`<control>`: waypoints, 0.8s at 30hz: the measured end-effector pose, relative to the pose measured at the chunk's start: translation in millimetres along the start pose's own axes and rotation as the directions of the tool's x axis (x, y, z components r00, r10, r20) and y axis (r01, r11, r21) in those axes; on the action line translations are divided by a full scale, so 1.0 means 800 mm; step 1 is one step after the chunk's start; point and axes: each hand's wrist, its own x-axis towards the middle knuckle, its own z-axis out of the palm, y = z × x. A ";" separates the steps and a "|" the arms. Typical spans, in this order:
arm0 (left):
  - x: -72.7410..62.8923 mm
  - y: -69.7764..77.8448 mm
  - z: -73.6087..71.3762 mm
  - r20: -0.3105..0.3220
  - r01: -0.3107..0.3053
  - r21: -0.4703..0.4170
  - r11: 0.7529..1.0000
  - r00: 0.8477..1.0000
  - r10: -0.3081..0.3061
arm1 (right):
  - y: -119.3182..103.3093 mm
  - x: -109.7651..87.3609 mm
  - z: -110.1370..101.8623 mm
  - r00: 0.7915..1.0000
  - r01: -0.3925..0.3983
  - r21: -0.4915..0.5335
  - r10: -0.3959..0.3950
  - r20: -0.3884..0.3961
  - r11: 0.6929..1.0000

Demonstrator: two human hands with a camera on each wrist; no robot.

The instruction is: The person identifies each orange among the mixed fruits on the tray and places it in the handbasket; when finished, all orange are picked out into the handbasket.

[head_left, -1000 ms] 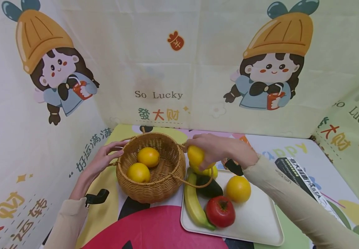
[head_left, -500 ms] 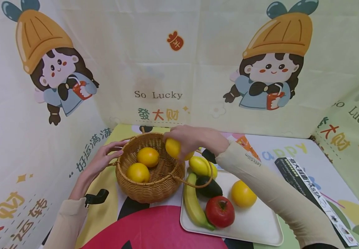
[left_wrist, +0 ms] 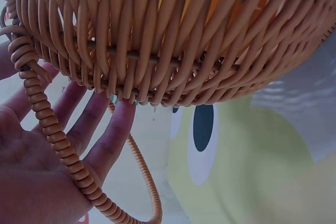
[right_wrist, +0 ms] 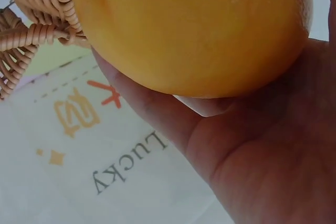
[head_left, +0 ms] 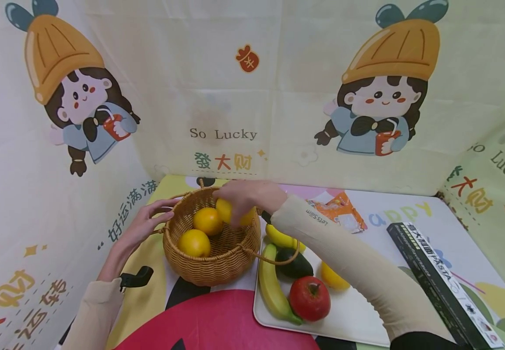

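Pale printed cloth (head_left: 287, 58) walls off the back and sides, "So Lucky" lettering at centre; colourful counter (head_left: 217, 316) in front.

Head view: wicker basket (head_left: 213, 270) left of centre, a rear orange (head_left: 208, 221) and a front orange (head_left: 194, 243) inside. Right hand (head_left: 252, 197) grips a third orange (head_left: 223, 209) at the basket's right side, over the mouth — can't tell if it touches the fruit inside. Left hand (head_left: 149, 218) at the basket's left side, fingers extended, holding nothing. White tray (head_left: 357, 318) on the right carries banana (head_left: 271, 282), avocado (head_left: 294, 263), lemon (head_left: 278, 236), red apple (head_left: 309, 298) and another orange (head_left: 333, 277), partly behind the right sleeve (head_left: 344, 257). Packet (head_left: 341, 211) behind, pasta box (head_left: 444, 287) far right.

Left wrist view: fingertips against the woven wall, handle (left_wrist: 60, 142) crossing in front of the palm.

Right wrist view: held fruit fills the top, digits wrapped round it; basket weave upper left.
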 end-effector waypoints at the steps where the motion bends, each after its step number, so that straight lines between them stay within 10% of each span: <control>1: 0.000 0.000 0.000 0.001 0.000 0.000 1.000 1.000 0.000 | 0.000 0.003 0.000 1.000 -0.004 0.001 0.004 0.001 1.000; 24: 0.003 -0.005 0.002 -0.005 -0.007 0.013 1.000 1.000 0.007 | -0.012 0.053 0.034 0.989 -0.101 -0.051 0.106 0.101 0.994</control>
